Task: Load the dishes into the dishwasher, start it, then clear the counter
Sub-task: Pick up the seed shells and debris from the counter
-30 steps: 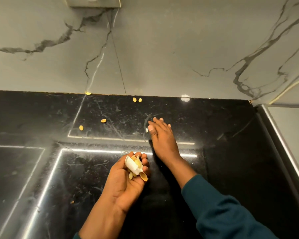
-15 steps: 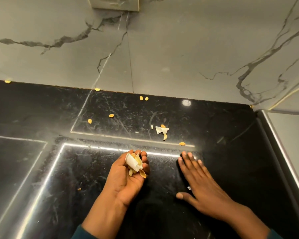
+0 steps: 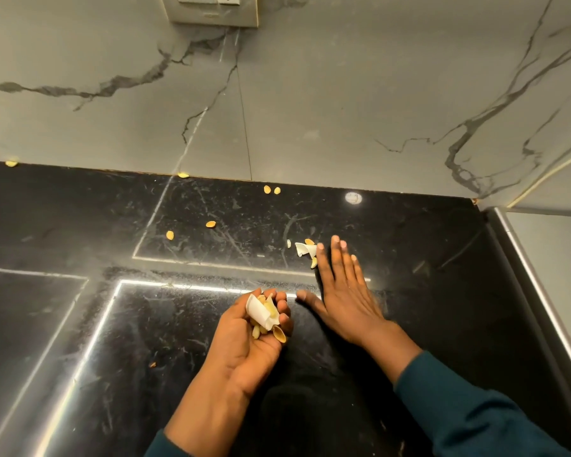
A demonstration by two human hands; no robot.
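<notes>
Several scraps point(image 3: 305, 250) lie at the flat right hand's point(image 3: 343, 291) fingertips point(image 3: 335, 240) on the counter point(image 3: 426, 258). Counter-clearing: the left hand point(image 3: 254, 334) cups gathered shells point(image 3: 264, 313); next, sweep them toward it.

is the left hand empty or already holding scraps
Holding scraps: the left hand is cupped palm up around a white shell piece and several yellow seeds.

Tabletop point(image 3: 211, 324): glossy black stone w/ pale veins, scuffed; wall point(image 3: 310, 94) matt grey marble-look; right-edge trim point(image 3: 541, 291) brushed metal; sleeve point(image 3: 475, 417) teal cloth
</notes>
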